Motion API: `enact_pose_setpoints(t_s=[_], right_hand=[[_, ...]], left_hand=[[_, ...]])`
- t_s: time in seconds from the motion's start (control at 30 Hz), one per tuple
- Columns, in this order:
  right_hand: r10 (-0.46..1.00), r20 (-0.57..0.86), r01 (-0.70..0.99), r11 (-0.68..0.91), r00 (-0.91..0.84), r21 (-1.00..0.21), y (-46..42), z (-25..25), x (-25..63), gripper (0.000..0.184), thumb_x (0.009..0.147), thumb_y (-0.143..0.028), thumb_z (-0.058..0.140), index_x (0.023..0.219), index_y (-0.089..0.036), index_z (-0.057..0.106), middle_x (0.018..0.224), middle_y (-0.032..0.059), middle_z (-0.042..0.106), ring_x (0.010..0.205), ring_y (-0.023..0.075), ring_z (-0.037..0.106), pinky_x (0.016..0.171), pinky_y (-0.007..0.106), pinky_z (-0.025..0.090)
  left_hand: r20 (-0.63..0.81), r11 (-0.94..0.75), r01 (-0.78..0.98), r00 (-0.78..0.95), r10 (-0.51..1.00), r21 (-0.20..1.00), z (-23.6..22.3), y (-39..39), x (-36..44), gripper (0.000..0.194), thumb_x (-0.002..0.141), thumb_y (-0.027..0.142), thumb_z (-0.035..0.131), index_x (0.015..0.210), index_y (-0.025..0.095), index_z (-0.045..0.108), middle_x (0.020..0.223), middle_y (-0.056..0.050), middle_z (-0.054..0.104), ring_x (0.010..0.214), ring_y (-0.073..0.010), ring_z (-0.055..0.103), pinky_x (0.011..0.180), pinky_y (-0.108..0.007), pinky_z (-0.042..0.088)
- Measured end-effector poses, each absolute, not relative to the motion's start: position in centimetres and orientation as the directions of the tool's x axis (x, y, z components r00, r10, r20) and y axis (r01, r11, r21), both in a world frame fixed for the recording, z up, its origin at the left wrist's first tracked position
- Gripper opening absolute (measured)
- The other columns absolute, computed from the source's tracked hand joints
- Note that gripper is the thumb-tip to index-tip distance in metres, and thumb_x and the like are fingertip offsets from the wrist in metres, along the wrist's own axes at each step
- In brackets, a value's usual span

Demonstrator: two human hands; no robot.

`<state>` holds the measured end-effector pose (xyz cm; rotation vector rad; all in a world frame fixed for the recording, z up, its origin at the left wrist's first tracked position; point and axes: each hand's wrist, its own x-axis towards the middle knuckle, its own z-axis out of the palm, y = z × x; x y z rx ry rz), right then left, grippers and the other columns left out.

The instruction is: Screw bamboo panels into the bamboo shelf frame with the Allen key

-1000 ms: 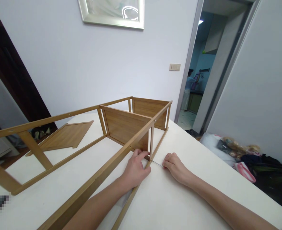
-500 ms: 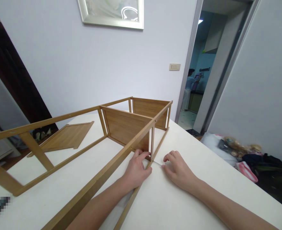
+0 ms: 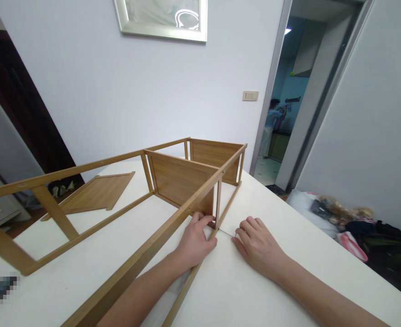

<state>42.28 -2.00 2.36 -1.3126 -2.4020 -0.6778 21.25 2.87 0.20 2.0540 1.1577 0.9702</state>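
A wooden shelf frame (image 3: 146,247) lies on its side on the white table (image 3: 275,299), with two panels fitted across its far part. My left hand (image 3: 194,243) reaches inside the frame and is closed around the lower rail, fingertips at the lower corner of the nearer shelf panel (image 3: 183,181). To the right, my right hand (image 3: 257,243) pinches a thin metal hex key (image 3: 226,233). The key's long arm runs from my fingers to the rail's outer side, at the joint beside my left hand. Its tip is hidden at the joint.
A loose wooden panel (image 3: 98,193) lies flat behind the frame at left. Bags and clothes (image 3: 353,227) are heaped beyond the table's right edge. Past the doorway, a person (image 3: 271,122) stands in another room. A framed picture (image 3: 162,34) hangs on the wall.
My right hand has turned slightly and its fingers have curled in closer around the hex key. My left hand keeps its place on the frame. The view has shifted a little.
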Motion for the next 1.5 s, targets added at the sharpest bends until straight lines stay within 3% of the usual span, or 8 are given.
enact_pose_setpoints(t_s=[0.27, 0.53, 0.67, 0.87, 1.03, 1.2, 1.5], right_hand=[[0.685, 0.452, 0.821, 0.486, -0.571, 0.3, -1.8, 2.0, 42.4, 0.028, 0.096, -0.02, 0.045, 0.073, -0.016, 0.06, 0.076, 0.0086, 0.055, 0.075, 0.0212, 0.042, 0.067, 0.036, 0.028], [0.702, 0.445, 0.82, 0.552, -0.556, 0.155, -1.6, 1.7, 42.6, 0.03, 0.097, -0.018, 0.04, 0.073, -0.017, 0.059, 0.077, 0.0079, 0.054, 0.076, 0.0201, 0.043, 0.068, 0.035, 0.032], [0.741, 0.443, 0.835, 0.549, -0.504, 0.033, -1.7, 1.9, 42.6, 0.032, 0.097, -0.023, 0.04, 0.072, -0.018, 0.059, 0.078, 0.008, 0.053, 0.076, 0.02, 0.045, 0.068, 0.034, 0.036], [0.792, 0.41, 0.77, 0.579, -0.452, -0.269, -1.7, 2.3, 42.8, 0.025, 0.096, -0.026, 0.043, 0.099, -0.02, 0.067, 0.087, 0.0092, 0.058, 0.086, 0.0218, 0.051, 0.074, 0.037, 0.044], [0.871, 0.343, 0.717, 0.487, -0.352, -0.499, -1.1, 1.9, 43.1, 0.022, 0.092, -0.026, 0.048, 0.087, -0.021, 0.069, 0.09, 0.0077, 0.06, 0.089, 0.0209, 0.055, 0.079, 0.037, 0.047], [0.913, 0.299, 0.705, 0.405, -0.277, -0.582, -0.8, 1.5, 43.3, 0.016, 0.084, -0.022, 0.054, 0.078, -0.021, 0.068, 0.09, 0.0062, 0.061, 0.087, 0.0203, 0.057, 0.077, 0.035, 0.047], [0.96, 0.258, 0.615, 0.268, -0.107, -0.742, -0.6, 1.9, 43.8, 0.018, 0.081, -0.036, 0.059, 0.08, -0.022, 0.07, 0.081, 0.0037, 0.07, 0.076, 0.0199, 0.062, 0.071, 0.032, 0.048]], left_hand=[[0.313, -0.455, 0.454, 0.356, 0.881, 0.766, 0.1, 2.9, 21.2, 0.048, 0.067, 0.012, 0.062, 0.114, 0.022, 0.06, 0.104, -0.001, 0.05, 0.056, -0.0048, 0.052, 0.064, -0.025, 0.05], [0.322, -0.463, 0.461, 0.353, 0.878, 0.757, 0.1, 2.9, 21.2, 0.048, 0.067, 0.012, 0.062, 0.114, 0.022, 0.06, 0.105, -0.001, 0.05, 0.056, -0.0053, 0.05, 0.063, -0.025, 0.05], [0.308, -0.456, 0.458, 0.362, 0.88, 0.763, 0.2, 2.9, 21.1, 0.047, 0.067, 0.013, 0.062, 0.113, 0.022, 0.061, 0.105, -0.001, 0.05, 0.055, -0.0047, 0.051, 0.064, -0.025, 0.05], [0.308, -0.454, 0.455, 0.36, 0.881, 0.766, 0.2, 2.9, 21.2, 0.047, 0.067, 0.013, 0.062, 0.113, 0.022, 0.06, 0.105, 0.0, 0.05, 0.055, -0.0047, 0.051, 0.064, -0.025, 0.05], [0.318, -0.463, 0.451, 0.362, 0.877, 0.763, 0.2, 2.9, 21.2, 0.048, 0.068, 0.013, 0.062, 0.115, 0.021, 0.06, 0.105, -0.001, 0.049, 0.055, -0.0049, 0.051, 0.063, -0.025, 0.05], [0.332, -0.471, 0.454, 0.355, 0.874, 0.756, 0.1, 2.9, 21.2, 0.049, 0.067, 0.011, 0.062, 0.115, 0.022, 0.06, 0.104, -0.001, 0.05, 0.057, -0.0054, 0.049, 0.063, -0.025, 0.05], [0.309, -0.456, 0.46, 0.361, 0.88, 0.762, 0.2, 2.9, 21.1, 0.049, 0.068, 0.013, 0.062, 0.115, 0.022, 0.06, 0.104, -0.001, 0.049, 0.055, -0.005, 0.049, 0.064, -0.025, 0.05]])
